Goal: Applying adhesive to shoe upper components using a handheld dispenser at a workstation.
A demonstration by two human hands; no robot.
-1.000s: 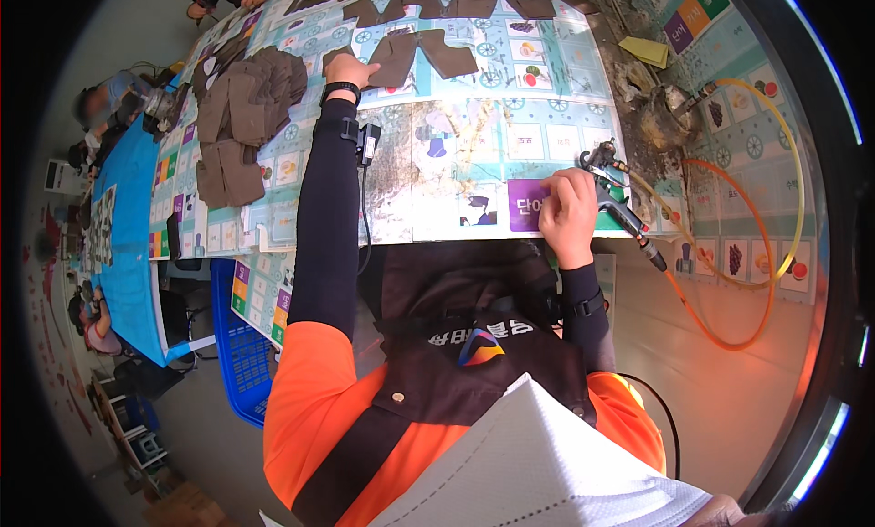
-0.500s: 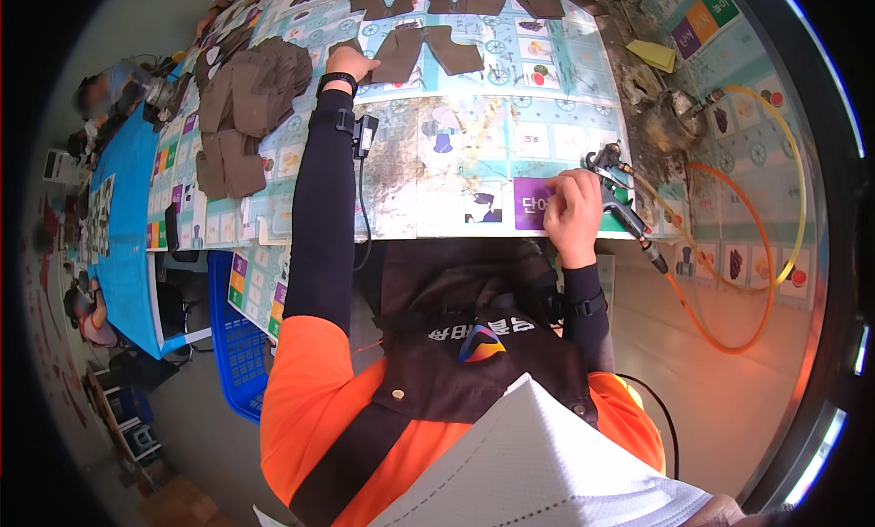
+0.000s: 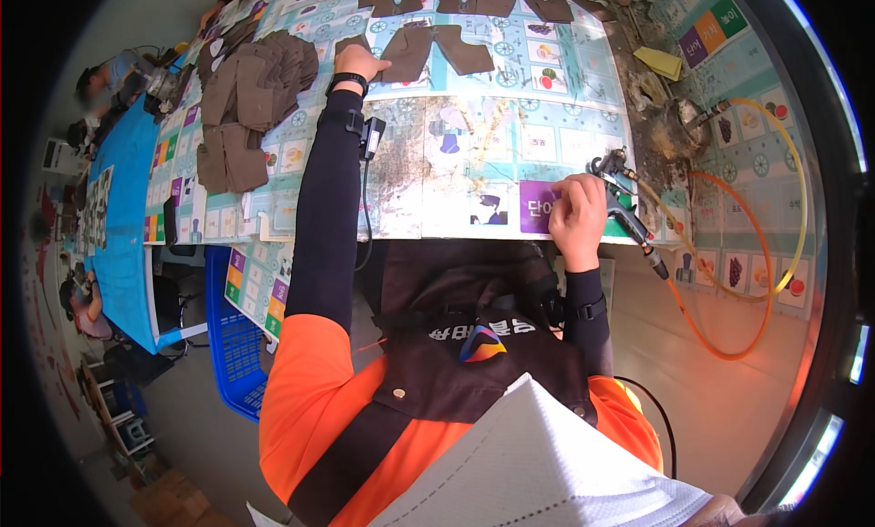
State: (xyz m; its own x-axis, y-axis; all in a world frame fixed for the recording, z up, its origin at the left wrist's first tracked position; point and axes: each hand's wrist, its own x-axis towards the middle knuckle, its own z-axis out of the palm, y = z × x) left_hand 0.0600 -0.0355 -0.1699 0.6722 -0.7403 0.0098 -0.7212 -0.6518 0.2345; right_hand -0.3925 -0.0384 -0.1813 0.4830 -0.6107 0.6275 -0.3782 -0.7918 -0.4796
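Observation:
My left hand [image 3: 361, 64] reaches far across the table, its fingers bent down onto a small flat brown cut piece [image 3: 347, 44]. The hand covers part of that piece. Just right of it lies another brown cut piece [image 3: 406, 55], followed by a third one [image 3: 463, 51]. My right hand [image 3: 580, 219] rests near the table's front edge with its fingers curled in and nothing visible in them. Close beside its knuckles, a black and grey spray gun [image 3: 629, 219] lies at the table's right edge, apart from the fingers.
A heap of brown cut pieces [image 3: 255, 85] lies at left. More brown pieces [image 3: 483, 0] form a row at the back. Orange hose [image 3: 720, 352] and yellow hose [image 3: 802, 190] loop at right. A blue basket [image 3: 235, 345] stands below; people work at far left.
The whole view has shifted slightly, so the table and pieces appear a little further right. Both hands keep nearly the same places and poses.

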